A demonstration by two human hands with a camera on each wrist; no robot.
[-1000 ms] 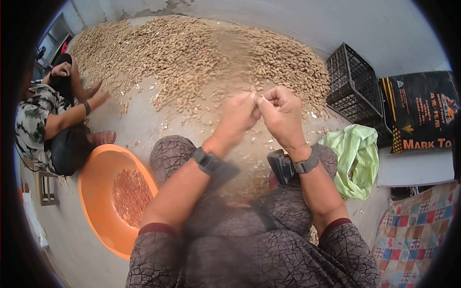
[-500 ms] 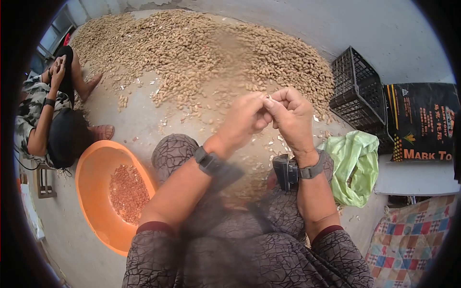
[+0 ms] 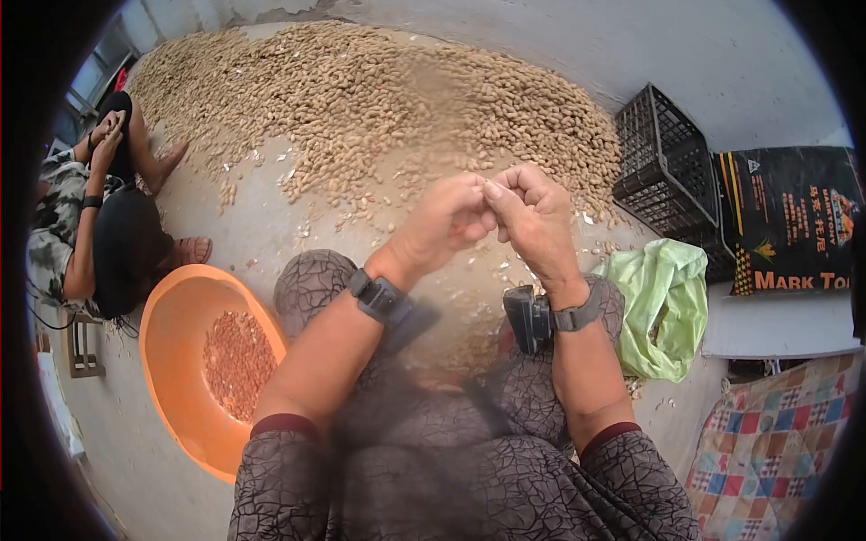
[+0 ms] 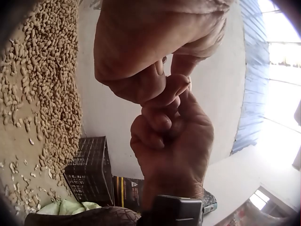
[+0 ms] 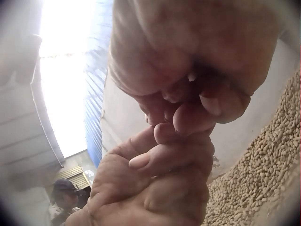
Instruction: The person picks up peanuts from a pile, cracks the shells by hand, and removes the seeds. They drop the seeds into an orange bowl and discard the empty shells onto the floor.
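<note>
In front of the lap, over the floor, my left hand [image 3: 442,224] and right hand [image 3: 539,216] meet at their fingertips. Between them they pinch a peanut, mostly hidden by the fingers; a pale bit of the peanut [image 5: 191,77] shows among the right fingers in the right wrist view. My right thumb lies at the left fingertips, its other fingers curled in. A large heap of unshelled peanuts [image 3: 361,99] spreads beyond the hands. To the left stands an orange basin [image 3: 167,370] with reddish shelled kernels [image 3: 238,361] in it.
Another person [image 3: 99,216] sits at the left beside a small wooden stool [image 3: 83,352]. At the right are a black crate [image 3: 667,162], a printed black sack [image 3: 794,216], a light green bag [image 3: 649,298] and a patchwork cloth [image 3: 776,442]. Shell bits litter the floor.
My hands stay together at nearly the same place, the fingers shifting around the peanut. The other person's hands, outstretched a second ago, are now together near the knee.
</note>
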